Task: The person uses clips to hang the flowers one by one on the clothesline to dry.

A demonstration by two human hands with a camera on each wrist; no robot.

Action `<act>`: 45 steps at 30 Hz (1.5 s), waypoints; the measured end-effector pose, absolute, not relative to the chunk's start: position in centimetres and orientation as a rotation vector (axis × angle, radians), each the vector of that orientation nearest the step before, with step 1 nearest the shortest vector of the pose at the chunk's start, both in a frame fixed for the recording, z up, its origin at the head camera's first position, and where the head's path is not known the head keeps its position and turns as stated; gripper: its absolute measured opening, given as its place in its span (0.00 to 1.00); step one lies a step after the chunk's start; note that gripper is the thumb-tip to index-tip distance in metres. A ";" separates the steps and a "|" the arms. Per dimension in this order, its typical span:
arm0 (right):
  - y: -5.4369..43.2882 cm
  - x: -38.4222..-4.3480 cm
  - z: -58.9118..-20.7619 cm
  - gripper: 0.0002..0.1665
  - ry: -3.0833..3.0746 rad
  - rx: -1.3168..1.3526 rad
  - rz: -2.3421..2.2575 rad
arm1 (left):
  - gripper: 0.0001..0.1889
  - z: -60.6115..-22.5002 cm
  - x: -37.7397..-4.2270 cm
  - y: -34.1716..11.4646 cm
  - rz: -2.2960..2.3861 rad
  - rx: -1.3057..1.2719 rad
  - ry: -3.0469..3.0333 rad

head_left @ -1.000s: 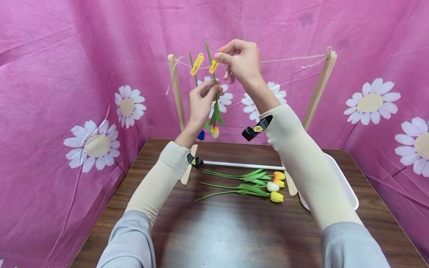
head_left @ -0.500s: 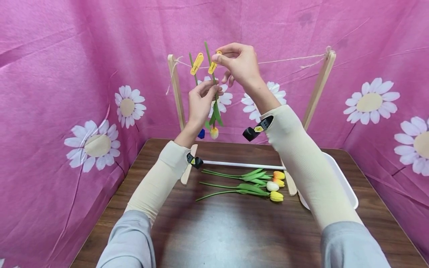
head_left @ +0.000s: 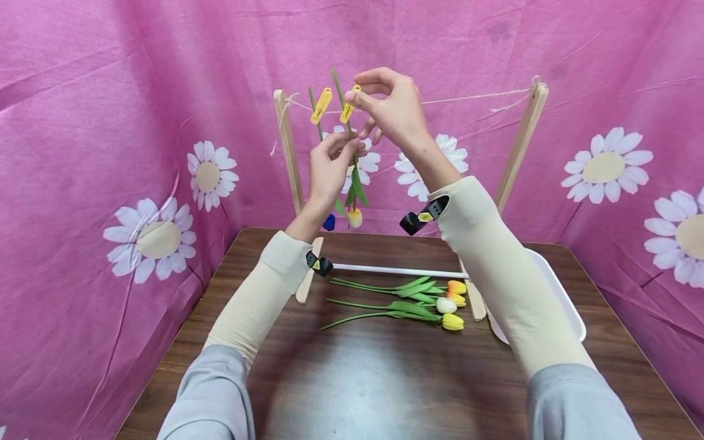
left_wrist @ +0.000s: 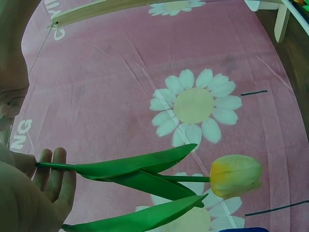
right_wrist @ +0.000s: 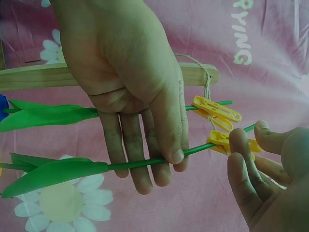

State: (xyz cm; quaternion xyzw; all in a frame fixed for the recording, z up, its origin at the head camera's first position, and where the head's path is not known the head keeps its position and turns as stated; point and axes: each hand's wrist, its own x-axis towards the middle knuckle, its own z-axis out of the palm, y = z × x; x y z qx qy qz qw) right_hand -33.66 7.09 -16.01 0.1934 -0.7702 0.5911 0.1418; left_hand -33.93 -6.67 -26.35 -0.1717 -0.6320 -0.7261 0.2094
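My left hand pinches the green stem of an upside-down artificial tulip between thumb and fingers. Its pale yellow bloom hangs below the leaves. Just above, my right hand holds the handle end of a yellow clothespin between thumb and fingers. The clothespin's nose sits at the string and over the stem. Left of it, a second yellow clothespin grips another stem on the string. That stem's blue tulip bloom hangs head down, partly hidden behind my left hand.
Two wooden posts carry the string, with a white rod low between their feet. Several tulips lie on the brown table. A white tray stands at right, partly behind my sleeve. Pink flowered cloth surrounds the table.
My right hand has shifted slightly left with the clothespin. The held tulip's stem top has tipped a little left and its bloom a little right. My left hand stays almost still.
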 end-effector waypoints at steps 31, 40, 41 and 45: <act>16.1 -28.9 -19.2 0.14 -2.164 0.549 1.568 | 0.17 -27.3 -32.0 -8.1 -1.817 -0.484 -1.869; 20.8 -28.3 -22.4 0.07 -2.237 0.474 1.482 | 0.16 -28.6 -30.5 -9.4 -1.602 -0.467 -1.981; 21.3 -28.3 -22.7 0.07 -2.252 0.455 1.472 | 0.15 -28.8 -30.3 -9.6 -1.587 -0.460 -2.001; 23.3 -28.2 -24.0 0.09 -2.314 0.387 1.418 | 0.12 -30.0 -29.8 -10.2 -1.559 -0.453 -2.081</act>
